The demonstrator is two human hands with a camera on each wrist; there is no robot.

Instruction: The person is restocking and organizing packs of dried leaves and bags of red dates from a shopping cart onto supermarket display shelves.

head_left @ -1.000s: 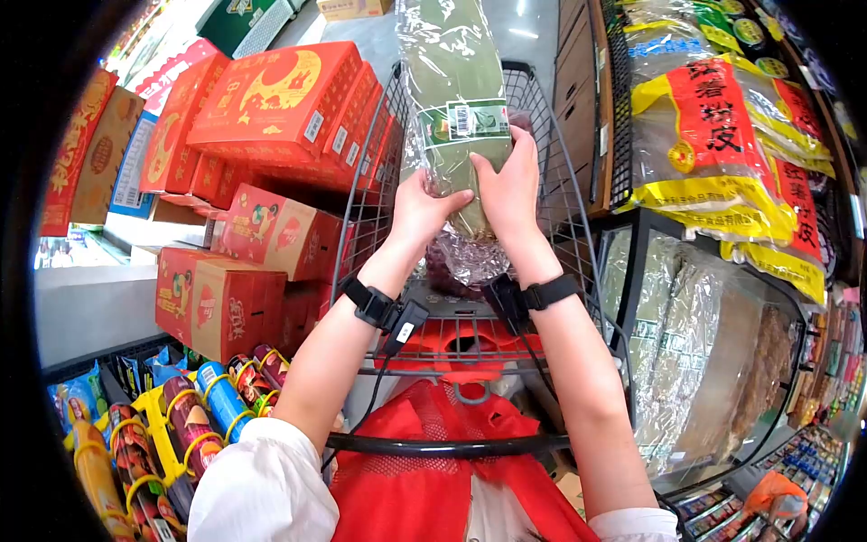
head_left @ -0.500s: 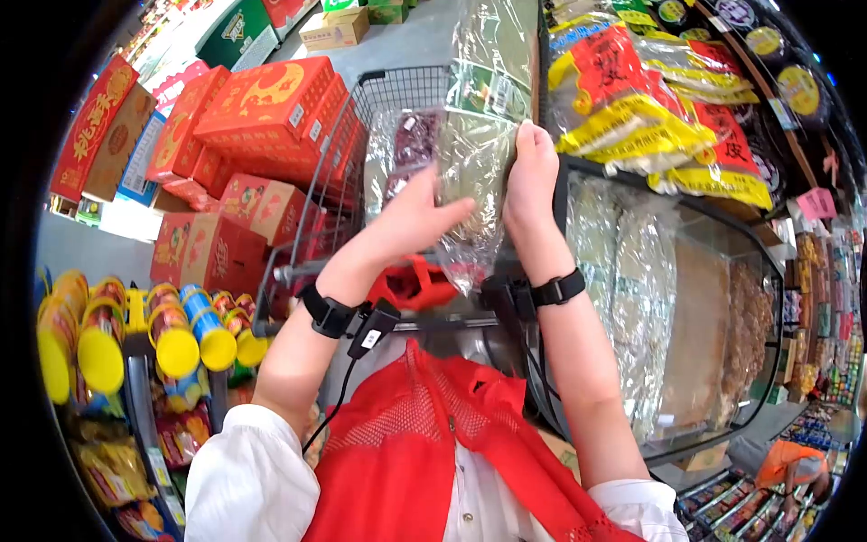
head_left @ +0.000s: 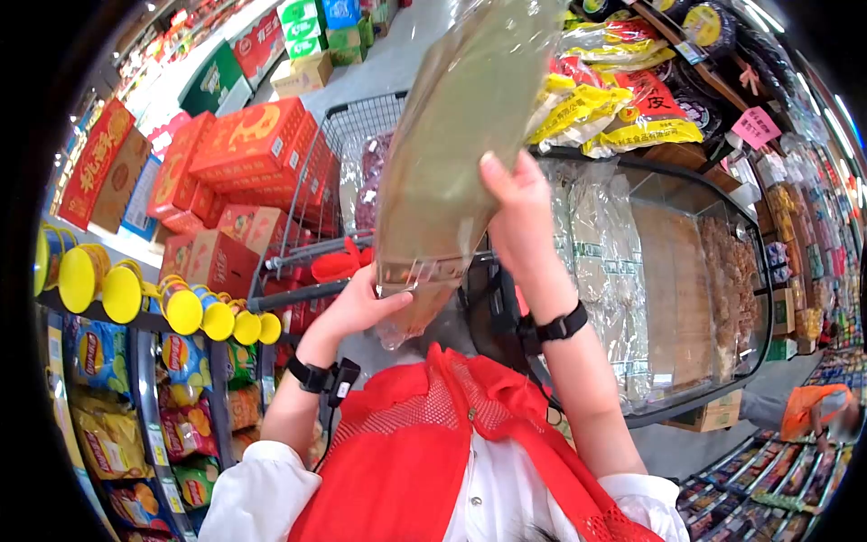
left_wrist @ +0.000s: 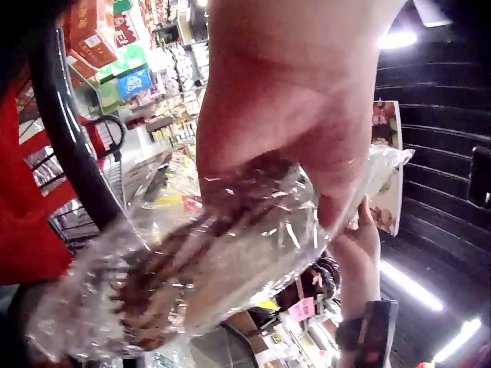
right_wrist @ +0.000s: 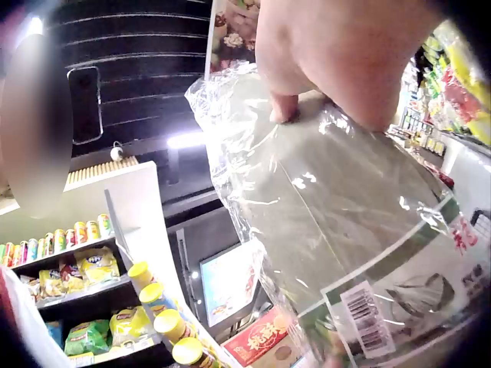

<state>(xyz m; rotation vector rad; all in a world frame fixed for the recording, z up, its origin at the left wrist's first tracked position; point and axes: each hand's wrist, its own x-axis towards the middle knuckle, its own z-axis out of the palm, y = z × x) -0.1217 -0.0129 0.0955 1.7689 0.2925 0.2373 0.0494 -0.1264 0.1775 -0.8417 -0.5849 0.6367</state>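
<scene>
A long clear plastic packet of flat grey-green leaves point(head_left: 456, 135) is held up at a slant in front of the chest, beside the cart. My left hand point(head_left: 352, 307) grips its lower end, thumb across the near face; brownish ends of the leaves point(left_wrist: 192, 268) show through the wrap in the left wrist view. Higher up, my right hand point(head_left: 526, 212) holds the packet's right edge, with its thumb on the near face. In the right wrist view the packet's other face carries a green and white label with a barcode point(right_wrist: 367, 318).
The shopping cart point(head_left: 339, 110) stands left of the packet, with a dark red packaged item point(head_left: 372, 172) inside. To the right, a clear-walled bin point(head_left: 673, 298) holds similar long packets point(head_left: 601, 262). Red boxes point(head_left: 248, 135) and yellow-lidded canisters point(head_left: 185, 309) are at left. A person in orange point(head_left: 808, 411) is lower right.
The packet has moved from over the cart to beside it and been turned, so its label no longer faces the head camera. The cart has shifted left in view; my left hand now grips the lower end.
</scene>
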